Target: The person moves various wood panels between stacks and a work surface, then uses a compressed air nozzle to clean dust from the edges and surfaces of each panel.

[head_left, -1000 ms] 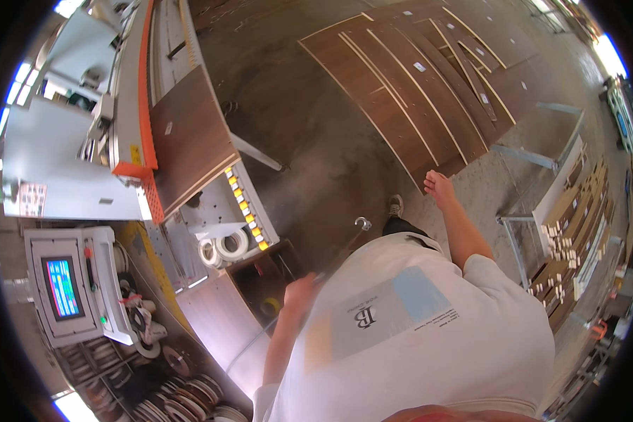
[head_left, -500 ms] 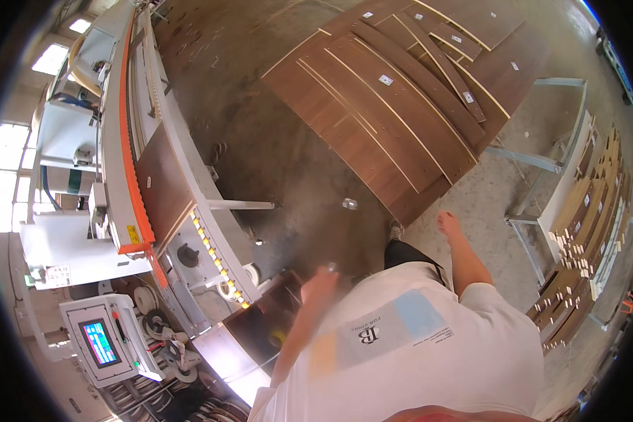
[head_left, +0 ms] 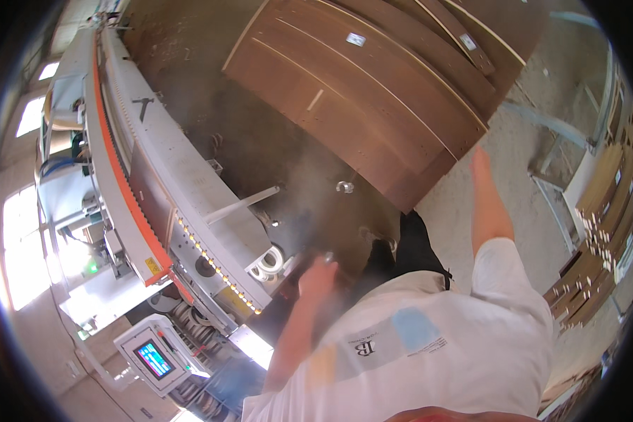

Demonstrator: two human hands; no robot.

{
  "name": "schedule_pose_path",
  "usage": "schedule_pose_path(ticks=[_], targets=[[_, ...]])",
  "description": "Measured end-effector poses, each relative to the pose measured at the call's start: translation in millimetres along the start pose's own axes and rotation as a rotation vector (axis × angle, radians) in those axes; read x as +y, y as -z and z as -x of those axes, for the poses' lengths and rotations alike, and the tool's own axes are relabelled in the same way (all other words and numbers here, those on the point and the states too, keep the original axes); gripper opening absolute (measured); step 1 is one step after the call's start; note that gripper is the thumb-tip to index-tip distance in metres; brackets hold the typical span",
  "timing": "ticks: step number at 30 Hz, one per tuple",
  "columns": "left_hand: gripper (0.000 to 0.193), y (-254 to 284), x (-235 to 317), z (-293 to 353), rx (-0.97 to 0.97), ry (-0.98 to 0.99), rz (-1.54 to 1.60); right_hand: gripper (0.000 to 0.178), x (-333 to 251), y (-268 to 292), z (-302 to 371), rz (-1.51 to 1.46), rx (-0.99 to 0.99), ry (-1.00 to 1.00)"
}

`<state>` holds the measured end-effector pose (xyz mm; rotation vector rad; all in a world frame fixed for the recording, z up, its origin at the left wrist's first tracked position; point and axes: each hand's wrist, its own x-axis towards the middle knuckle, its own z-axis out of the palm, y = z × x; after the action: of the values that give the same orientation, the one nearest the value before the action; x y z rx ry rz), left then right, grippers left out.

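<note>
My left hand (head_left: 318,280) is closed low in front of me, beside the white end of a long edge-banding machine (head_left: 183,162). A small shiny bit (head_left: 329,258) shows at its fingertips, too small to name. My right arm stretches forward, and my right hand (head_left: 480,165) is by the near right corner of a stack of brown boards (head_left: 359,119). That hand is seen edge-on and blurred, so its fingers cannot be made out. Whether it touches the boards is unclear.
A brown panel (head_left: 151,190) lies in the machine along its orange rail (head_left: 123,200). A control screen (head_left: 153,359) stands at lower left. White rollers (head_left: 267,264) and a support bar (head_left: 243,205) jut toward the walkway. At right are a metal frame (head_left: 552,123) and stacked strips (head_left: 605,204).
My view has shifted, and the board stack sits closer to me. My right hand has reached forward to the stack's corner. The left hand stays closed and low. The panel has slid further along the machine.
</note>
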<state>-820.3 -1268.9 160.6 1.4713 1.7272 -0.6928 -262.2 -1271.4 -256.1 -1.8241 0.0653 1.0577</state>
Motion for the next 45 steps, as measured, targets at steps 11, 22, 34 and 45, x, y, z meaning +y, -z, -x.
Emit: schedule_pose_path(ticks=[11,22,34,45], targets=[[0.041,12,83,-21,-0.215,-0.26,-0.268,0.067,-90,-47,79,-0.32,-0.155,-0.365],[0.035,18,44,-59,0.053,0.044,0.992,0.05,-119,-74,245,-0.543,-0.426,-0.124],[0.031,6,115,-93,-0.528,-0.181,1.74,0.051,-176,65,384,-0.458,-0.395,0.018],[0.035,-41,220,-128,-0.832,-0.109,1.667,0.042,-146,199,488,-0.07,0.494,0.122]])
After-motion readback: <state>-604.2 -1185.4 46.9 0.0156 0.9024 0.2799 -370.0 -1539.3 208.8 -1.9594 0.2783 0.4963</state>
